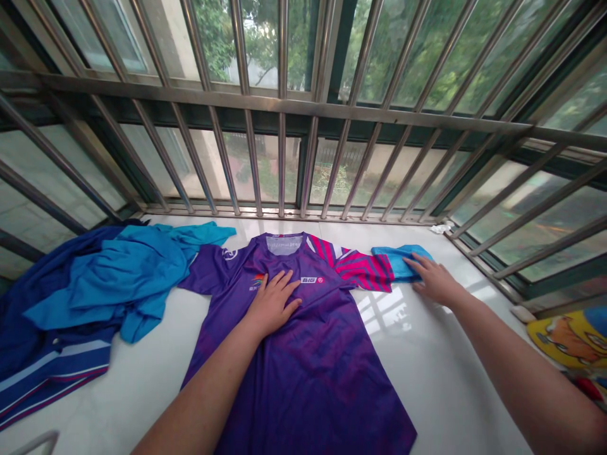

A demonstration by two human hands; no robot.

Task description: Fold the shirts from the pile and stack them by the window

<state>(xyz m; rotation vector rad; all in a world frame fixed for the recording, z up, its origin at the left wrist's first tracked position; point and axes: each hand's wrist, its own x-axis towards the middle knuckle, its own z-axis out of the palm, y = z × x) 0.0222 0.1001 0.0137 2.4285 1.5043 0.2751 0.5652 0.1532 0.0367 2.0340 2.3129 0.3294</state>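
A purple short-sleeved sports jersey [308,379] lies spread flat on a white stone ledge [455,392], its collar towards the window. My left hand [272,303] rests palm down on the jersey's chest, fingers apart, gripping nothing. The jersey's sleeve with pink stripes [365,270] stretches to the right. My right hand [434,279] lies flat on a light blue cloth [397,262] just beyond that sleeve's end, pressing on it without gripping.
A heap of bright blue fabric [118,278] lies on a navy striped garment [52,360] at the left, touching the jersey's other sleeve. Steel window bars [282,126] run along the ledge's far side. A yellow printed item [569,338] sits beyond the right edge.
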